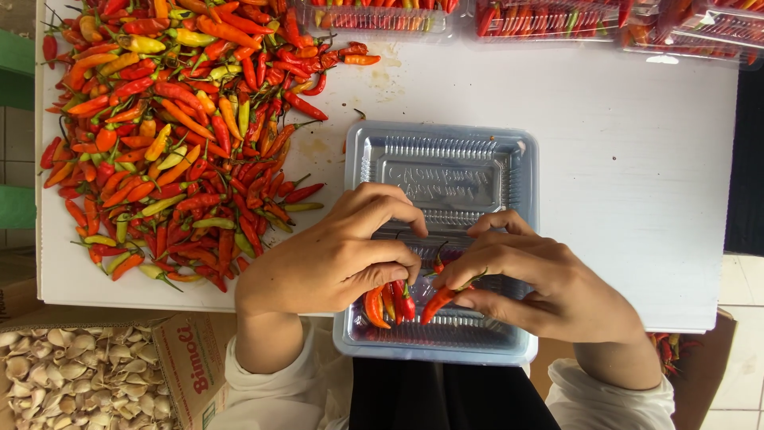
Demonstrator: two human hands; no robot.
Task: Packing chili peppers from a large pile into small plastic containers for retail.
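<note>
A clear plastic clamshell tray (509, 159) lies open on the white table in front of me. My left hand (338, 255) holds a small bunch of red and orange chilies (387, 302) over the tray's near half. My right hand (541, 279) pinches a single red chili (438, 302) next to them, its stem pointing up between my fingers. A large heap of loose red, orange and yellow-green chilies (171, 135) covers the table's left part.
Several filled clear trays of chilies (557, 20) line the table's far edge. A cardboard box of garlic cloves (72, 374) stands at the lower left, below the table edge. More chilies (668, 350) show under the table's right corner.
</note>
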